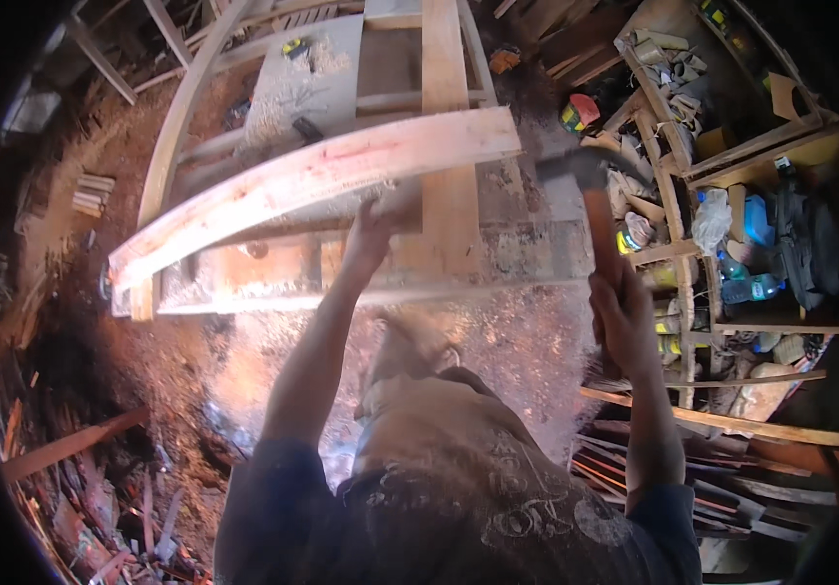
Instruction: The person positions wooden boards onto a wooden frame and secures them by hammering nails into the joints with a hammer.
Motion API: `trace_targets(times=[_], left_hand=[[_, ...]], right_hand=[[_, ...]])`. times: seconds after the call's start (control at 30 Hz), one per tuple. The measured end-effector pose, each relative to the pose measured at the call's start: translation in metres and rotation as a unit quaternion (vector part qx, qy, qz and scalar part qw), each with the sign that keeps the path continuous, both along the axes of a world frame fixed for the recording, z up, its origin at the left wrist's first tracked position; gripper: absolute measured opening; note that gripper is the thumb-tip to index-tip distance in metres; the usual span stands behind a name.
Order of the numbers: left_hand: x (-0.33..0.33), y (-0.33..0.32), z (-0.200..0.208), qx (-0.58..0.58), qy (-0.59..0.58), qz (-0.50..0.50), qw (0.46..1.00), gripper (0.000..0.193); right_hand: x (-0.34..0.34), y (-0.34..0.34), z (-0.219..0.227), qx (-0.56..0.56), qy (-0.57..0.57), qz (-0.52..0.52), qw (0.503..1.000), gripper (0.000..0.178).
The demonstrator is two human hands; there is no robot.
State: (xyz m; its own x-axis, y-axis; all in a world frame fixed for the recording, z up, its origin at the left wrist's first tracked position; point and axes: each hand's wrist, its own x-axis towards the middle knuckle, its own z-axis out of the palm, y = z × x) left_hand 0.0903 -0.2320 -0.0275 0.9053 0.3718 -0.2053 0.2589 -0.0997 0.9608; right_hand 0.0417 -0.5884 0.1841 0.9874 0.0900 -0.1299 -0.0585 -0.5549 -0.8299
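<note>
A claw hammer [597,219] with a dark head and a brown wooden handle stands upright at the right. My right hand [626,317] is closed round the lower part of its handle. Near the middle, my left hand [369,237] reaches up to the lower edge of a long curved wooden beam [317,180]. Its fingers are blurred, so whether they grip anything does not show. The pale beam slants from low left to high right over a workbench [526,253]. A flat upright board [450,210] runs away from me beneath the beam's right part.
Sawdust and a yellow-black tape measure [293,47] lie on a pale panel [278,88] at the back. Wooden shelves [678,252] on the right hold bottles, a black bag [806,239] and clutter. Scrap wood [97,487] is piled at the lower left.
</note>
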Motion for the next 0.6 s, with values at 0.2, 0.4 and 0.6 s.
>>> trace_targets(times=[0.2,0.4,0.6], left_hand=[[-0.099,0.062,-0.02,-0.594,0.029,0.12,0.795,0.012],[-0.071,0.071,0.015,-0.518,-0.024,0.156,0.841,0.015],[-0.058,0.07,0.064,-0.497,-0.047,0.132,0.856,0.02]], right_hand=[[0.014,-0.036,-0.12,0.163,0.212,-0.069,0.961,0.028],[0.141,-0.023,-0.16,0.222,0.177,-0.108,0.953,0.034],[0.156,-0.009,-0.097,0.222,0.271,0.042,0.936,0.031]])
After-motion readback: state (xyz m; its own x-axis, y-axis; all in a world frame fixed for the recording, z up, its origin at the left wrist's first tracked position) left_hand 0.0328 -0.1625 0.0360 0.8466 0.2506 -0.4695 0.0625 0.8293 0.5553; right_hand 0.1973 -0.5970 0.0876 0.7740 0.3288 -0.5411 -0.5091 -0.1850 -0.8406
